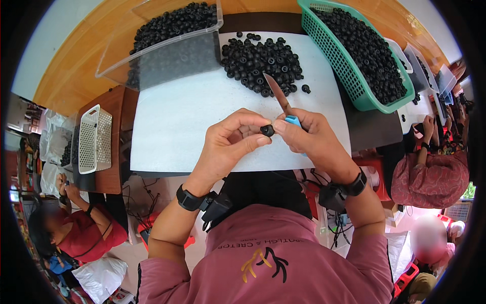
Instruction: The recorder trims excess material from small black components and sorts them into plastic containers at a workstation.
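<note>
Between the thumb and fingers of my left hand (234, 133) is a small round black part (267, 130) with a hole in it; it looks like rubber or plastic. My right hand (310, 133) is closed around the blue handle of a knife (277, 94), whose blade points up and away to the left. The right thumb tip comes right beside the black part. Both hands are over the near half of a white board (174, 121). Just beyond the blade lies a heap of similar black parts (260, 63), with one part (306, 88) apart at its right.
At the far left a clear plastic bin (221, 21) full of black parts leans over the board. A green basket (347, 76), also full, stands far right. Left of the table is a white basket (104, 147). Other people work at left (96, 228) and right (430, 177).
</note>
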{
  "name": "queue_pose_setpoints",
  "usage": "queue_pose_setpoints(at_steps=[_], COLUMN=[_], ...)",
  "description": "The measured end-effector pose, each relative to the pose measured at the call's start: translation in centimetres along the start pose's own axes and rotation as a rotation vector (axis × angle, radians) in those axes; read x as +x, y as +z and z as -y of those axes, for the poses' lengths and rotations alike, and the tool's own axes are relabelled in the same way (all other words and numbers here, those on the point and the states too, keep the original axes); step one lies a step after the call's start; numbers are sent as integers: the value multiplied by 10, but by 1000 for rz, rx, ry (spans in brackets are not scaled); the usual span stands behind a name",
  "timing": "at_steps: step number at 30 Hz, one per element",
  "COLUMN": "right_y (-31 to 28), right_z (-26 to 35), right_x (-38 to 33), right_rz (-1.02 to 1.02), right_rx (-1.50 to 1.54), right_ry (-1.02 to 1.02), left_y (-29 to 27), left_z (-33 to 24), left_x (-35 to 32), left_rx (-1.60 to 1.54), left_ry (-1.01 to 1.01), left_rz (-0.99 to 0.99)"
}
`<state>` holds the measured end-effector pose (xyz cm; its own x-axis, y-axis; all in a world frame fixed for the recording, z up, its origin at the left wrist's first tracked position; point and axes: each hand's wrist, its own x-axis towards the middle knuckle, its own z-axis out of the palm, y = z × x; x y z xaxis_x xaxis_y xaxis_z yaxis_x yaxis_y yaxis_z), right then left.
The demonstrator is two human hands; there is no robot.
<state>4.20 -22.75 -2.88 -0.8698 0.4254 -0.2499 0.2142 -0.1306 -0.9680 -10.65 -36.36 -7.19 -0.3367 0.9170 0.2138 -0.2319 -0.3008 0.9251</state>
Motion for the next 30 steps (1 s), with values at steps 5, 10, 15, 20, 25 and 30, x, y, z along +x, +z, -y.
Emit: queue_pose_setpoints(at_steps=[5, 10, 15, 20, 25, 30], right_y=[-4, -13, -23, -30, -32, -30], right_z=[-4, -7, -10, -15, -17, -15], right_x=[1, -8, -13, -17, -20, -23], right_rz=[-50, -92, -133, -135, -130, -145], right_rx=[-20, 2, 39, 37, 19, 11], right_ry=[30, 21, 30, 13, 11, 4], left_y=[-14, -70, -67, -44, -20, -14], left_z=[-30, -80, -87, -45, -14, 4], left_x=[18, 79, 91, 81, 78, 82], left_rx=[216, 182, 259, 770, 1177, 1492], left_ry=[-52, 285, 457, 508, 359, 278], left_rz=[-10, -398, -616, -331, -5, 135])
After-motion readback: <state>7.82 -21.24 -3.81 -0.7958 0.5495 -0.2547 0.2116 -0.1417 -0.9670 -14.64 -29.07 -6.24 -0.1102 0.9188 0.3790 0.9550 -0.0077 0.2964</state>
